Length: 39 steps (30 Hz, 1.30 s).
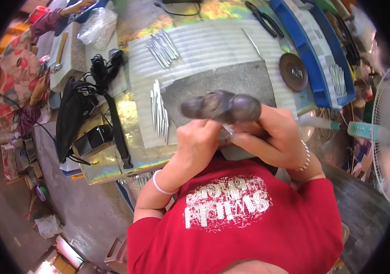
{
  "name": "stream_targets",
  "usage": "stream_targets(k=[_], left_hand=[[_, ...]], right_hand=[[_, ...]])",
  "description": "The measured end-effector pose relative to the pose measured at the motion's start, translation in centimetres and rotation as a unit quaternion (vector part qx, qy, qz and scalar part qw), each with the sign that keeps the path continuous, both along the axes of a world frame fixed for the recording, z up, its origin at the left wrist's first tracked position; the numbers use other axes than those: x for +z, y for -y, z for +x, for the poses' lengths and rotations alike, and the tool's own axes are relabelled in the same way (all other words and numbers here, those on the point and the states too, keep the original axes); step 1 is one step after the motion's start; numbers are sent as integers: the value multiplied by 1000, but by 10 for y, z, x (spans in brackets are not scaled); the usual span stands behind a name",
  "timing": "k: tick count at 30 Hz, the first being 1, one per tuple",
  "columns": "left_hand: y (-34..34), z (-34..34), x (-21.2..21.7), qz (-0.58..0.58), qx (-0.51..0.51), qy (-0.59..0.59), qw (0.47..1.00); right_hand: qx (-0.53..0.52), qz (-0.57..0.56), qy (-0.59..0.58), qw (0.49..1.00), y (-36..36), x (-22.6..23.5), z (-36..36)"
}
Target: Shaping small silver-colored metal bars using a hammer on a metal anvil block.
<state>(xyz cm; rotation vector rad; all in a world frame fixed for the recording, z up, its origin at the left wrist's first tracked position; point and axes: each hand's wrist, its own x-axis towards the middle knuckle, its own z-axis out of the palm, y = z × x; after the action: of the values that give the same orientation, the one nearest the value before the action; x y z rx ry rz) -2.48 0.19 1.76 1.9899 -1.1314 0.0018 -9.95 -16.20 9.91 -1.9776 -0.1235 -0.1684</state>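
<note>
A dark, worn hammer head (221,106) is raised over the near edge of the grey metal plate (231,77), close to the camera and slightly blurred. Its handle is mostly hidden. My right hand (272,137) is closed beneath its right end, fingers curled round the hammer. Beside it, my left hand (198,141) makes a closed fist. A small silvery bit (226,131) shows between the two hands; its kind and the rest of it are hidden. To the left of the plate lies a bunch of thin silver rods (159,112), and a second pile of rods (163,49) sits farther back.
White foam sheet (135,59) covers the table. Pliers (265,19), a brown disc (293,72) and a blue tray (313,50) lie to the right. On the left are a black bag (76,114) and a strap. A fan (386,137) stands right; another person (17,82) sits far left.
</note>
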Motion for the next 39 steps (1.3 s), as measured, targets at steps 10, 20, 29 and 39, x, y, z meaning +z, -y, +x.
stream_targets(k=[10,20,29,39], left_hand=[[1,7,-6,-47,11,15,999],[2,7,-6,-2,7,-18,1000],[0,10,-9,-27,9,9,1000],[-24,26,29,-306,-42,-662,683]], right_hand=[[32,-163,10,986,20,42,-43],[25,-245,-4,969,15,35,-44],[45,-321,36,945,17,47,-39],[-123,-266,44,955,25,-15,-22]])
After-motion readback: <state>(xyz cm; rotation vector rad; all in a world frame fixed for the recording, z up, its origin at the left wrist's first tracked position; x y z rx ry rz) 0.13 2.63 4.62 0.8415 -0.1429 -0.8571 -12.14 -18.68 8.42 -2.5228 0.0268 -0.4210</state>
